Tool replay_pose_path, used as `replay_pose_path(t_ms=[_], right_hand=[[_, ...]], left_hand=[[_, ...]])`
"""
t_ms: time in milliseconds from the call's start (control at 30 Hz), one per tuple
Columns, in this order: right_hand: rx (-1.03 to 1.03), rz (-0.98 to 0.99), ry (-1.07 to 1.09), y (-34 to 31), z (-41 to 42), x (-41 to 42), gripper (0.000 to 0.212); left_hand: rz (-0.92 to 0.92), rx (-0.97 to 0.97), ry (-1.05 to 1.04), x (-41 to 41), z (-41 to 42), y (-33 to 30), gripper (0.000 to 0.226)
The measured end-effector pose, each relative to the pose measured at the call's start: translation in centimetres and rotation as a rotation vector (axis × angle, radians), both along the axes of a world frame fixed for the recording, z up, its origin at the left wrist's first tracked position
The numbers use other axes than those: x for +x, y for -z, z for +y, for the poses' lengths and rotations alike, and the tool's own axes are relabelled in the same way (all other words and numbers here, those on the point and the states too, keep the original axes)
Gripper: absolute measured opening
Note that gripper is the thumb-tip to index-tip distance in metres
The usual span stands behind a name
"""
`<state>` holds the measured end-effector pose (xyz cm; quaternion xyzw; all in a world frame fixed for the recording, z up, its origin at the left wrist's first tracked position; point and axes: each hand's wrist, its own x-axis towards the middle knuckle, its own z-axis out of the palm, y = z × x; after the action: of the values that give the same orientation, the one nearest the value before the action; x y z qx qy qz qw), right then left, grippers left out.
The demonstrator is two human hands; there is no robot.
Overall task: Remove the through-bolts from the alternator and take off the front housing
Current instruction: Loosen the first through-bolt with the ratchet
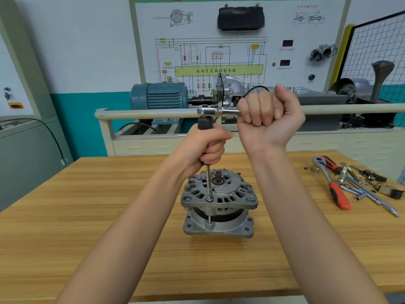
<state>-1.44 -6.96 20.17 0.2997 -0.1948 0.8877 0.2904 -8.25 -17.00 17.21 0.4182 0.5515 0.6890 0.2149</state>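
The left hand [207, 145] grips the upright socket driver [208, 181] directly above a through-bolt [209, 199] in the alternator [219, 205], while the right hand [266, 113] clasps the horizontal ratchet [219, 111] atop it.

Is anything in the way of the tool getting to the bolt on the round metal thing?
No. The socket extension already sits on a through-bolt at the alternator rim. The left hand grips its black handle, the right hand the ratchet.
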Motion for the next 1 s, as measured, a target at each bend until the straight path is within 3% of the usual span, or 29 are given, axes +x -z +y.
replay_pose_path(t_ms=[100,233,367,533,700,833,1000], right_hand=[[0.234,0.115,0.313,0.4,-1.3,0.2,0.052],[0.398,0.171,0.695,1.0,-3.6,0.3,0.033],[0.365,0.169,0.605,0.8,-3.4,0.3,0.043],[0.204,0.094,0.204,0.1,-0.8,0.4,0.052],[-0.042,-0.003,-0.077,0.0,0.9,0.2,0.049],[0.059,0.050,0.043,0.4,0.1,0.6,0.053],[0.373,0.213,0.518,1.0,-2.9,0.8,0.048]], left_hand=[[-0.021,0.005,-0.172,0.1,0.7,0.0,0.050],[0.012,0.035,-0.398,0.6,1.6,0.2,0.041],[0.019,0.046,-0.289,0.2,1.0,0.4,0.041],[0.032,0.021,0.075,-0.9,-0.7,0.2,0.031],[0.046,0.012,0.186,-0.9,-0.4,0.3,0.033],[0.002,0.047,0.178,-1.0,0.2,0.6,0.042],[-0.033,0.086,0.016,-0.8,0.3,0.9,0.035]])
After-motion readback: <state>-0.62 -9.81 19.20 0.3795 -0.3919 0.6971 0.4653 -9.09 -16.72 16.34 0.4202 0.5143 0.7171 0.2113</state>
